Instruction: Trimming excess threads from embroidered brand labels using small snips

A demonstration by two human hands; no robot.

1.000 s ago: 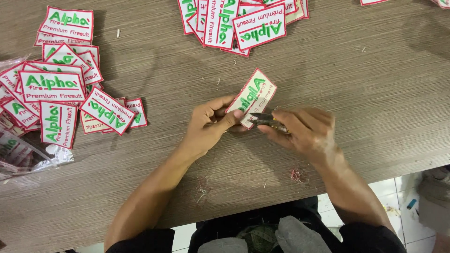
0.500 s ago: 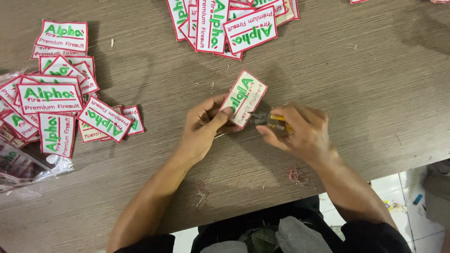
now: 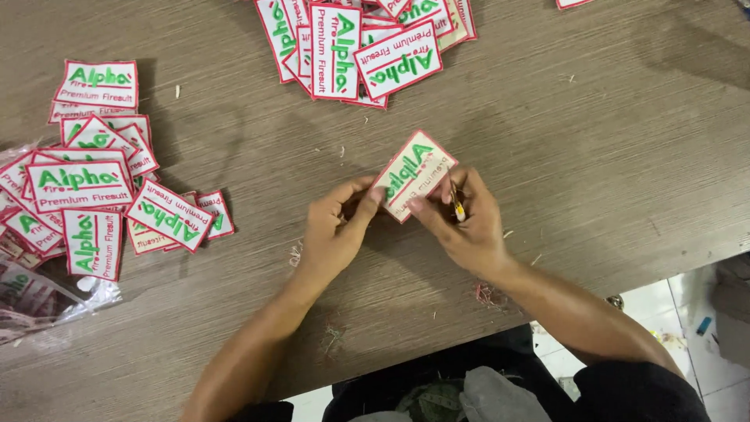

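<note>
The left hand [image 3: 332, 234] pinches the lower-left corner of the white embroidered patch [image 3: 414, 173], fingers closed on it just above the bench [image 3: 594, 156]. The right hand [image 3: 469, 223] grips its right edge and a small cutter [image 3: 457, 205]; a slip there could nick the red border.
</note>
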